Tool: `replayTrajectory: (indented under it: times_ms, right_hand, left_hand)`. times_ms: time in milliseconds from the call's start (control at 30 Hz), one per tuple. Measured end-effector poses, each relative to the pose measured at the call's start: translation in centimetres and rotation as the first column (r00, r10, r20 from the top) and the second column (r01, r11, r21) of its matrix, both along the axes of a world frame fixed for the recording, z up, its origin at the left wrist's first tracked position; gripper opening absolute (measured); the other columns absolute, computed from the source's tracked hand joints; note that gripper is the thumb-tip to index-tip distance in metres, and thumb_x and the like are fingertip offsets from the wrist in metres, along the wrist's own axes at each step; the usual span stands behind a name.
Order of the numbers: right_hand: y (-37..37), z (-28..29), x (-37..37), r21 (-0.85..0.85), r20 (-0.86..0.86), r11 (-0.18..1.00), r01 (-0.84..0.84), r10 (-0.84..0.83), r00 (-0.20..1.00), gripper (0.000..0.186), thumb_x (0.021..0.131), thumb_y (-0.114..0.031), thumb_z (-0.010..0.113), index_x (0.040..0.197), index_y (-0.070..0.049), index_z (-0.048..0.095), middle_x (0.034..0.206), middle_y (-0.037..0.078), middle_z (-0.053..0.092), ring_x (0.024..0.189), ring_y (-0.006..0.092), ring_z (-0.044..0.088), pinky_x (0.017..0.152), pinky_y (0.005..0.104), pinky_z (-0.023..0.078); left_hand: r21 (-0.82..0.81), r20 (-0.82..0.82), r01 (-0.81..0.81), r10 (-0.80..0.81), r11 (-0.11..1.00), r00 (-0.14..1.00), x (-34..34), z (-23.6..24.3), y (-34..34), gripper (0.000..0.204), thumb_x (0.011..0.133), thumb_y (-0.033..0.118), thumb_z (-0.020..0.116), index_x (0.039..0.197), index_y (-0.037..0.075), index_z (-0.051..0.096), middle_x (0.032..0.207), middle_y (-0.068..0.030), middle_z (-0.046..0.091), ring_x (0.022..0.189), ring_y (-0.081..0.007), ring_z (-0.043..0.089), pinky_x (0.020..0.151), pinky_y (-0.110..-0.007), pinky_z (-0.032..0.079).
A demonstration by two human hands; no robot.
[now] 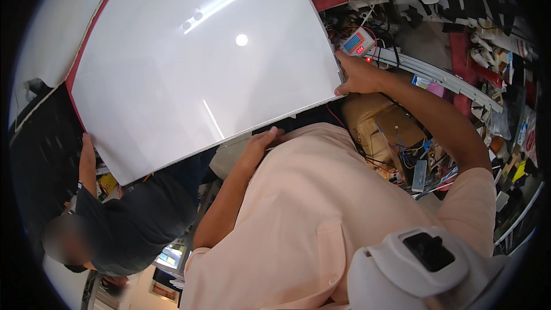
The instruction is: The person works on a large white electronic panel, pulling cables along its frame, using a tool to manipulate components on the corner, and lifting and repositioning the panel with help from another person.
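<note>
A large, glossy white panel (172,92) stretches out in front of me, with ceiling lights mirrored in its surface. At its near right corner, my right hand (357,73) is closed round the edge, thumb toward the near side and fingers along the right side. My left hand (259,146) is just below the panel's near edge, close to my shirt. Its thumb side shows, but the other fingers are hidden, so whether it touches the panel is unclear. A co-worker's hand (87,144) is at the panel's left edge.
Beside my right hand is a small meter box (357,42) with a lit red display. A metal rail (453,80) runs past my right forearm. Loose wires, a brown padded item (373,123) and cluttered parts lie at right. A person in dark clothes (149,206) stands at left.
</note>
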State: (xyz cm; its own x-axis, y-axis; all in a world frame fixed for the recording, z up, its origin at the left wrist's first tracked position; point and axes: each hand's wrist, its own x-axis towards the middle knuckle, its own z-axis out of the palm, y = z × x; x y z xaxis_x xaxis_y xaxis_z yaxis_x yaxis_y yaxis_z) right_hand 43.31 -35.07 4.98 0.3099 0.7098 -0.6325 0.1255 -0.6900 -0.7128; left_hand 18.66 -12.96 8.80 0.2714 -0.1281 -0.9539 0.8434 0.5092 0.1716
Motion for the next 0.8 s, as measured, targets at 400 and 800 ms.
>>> replayTrajectory:
  times_ms: [400, 800]
  right_hand:
    - [0.7, -0.6, -0.6, 0.058, -0.065, 0.993, 0.098, -0.094, 0.993, 0.076, 0.064, -0.011, 0.078, 0.126, 0.004, 0.037, 0.116, 0.018, 0.054, 0.110, 0.0268, 0.053, 0.095, 0.0367, 0.041]
    - [2.3, 1.3, -1.0, -0.096, -0.161, 0.982, 0.161, -0.175, 0.971, 0.064, 0.072, -0.006, 0.073, 0.124, 0.006, 0.037, 0.119, 0.020, 0.053, 0.107, 0.0242, 0.055, 0.093, 0.0336, 0.044]
  left_hand:
    - [0.023, 0.140, -0.527, 0.520, 0.849, 0.843, -3.6, -5.1, -0.9, 0.035, 0.089, 0.026, 0.061, 0.113, 0.002, 0.053, 0.111, -0.0130, 0.058, 0.106, -0.0242, 0.055, 0.087, -0.037, 0.044]
    - [0.114, 0.329, -0.611, 0.550, 0.784, 0.767, -6.8, -4.1, 1.0, 0.024, 0.089, 0.016, 0.060, 0.110, 0.005, 0.055, 0.109, -0.0081, 0.061, 0.102, -0.0211, 0.059, 0.079, -0.032, 0.047]
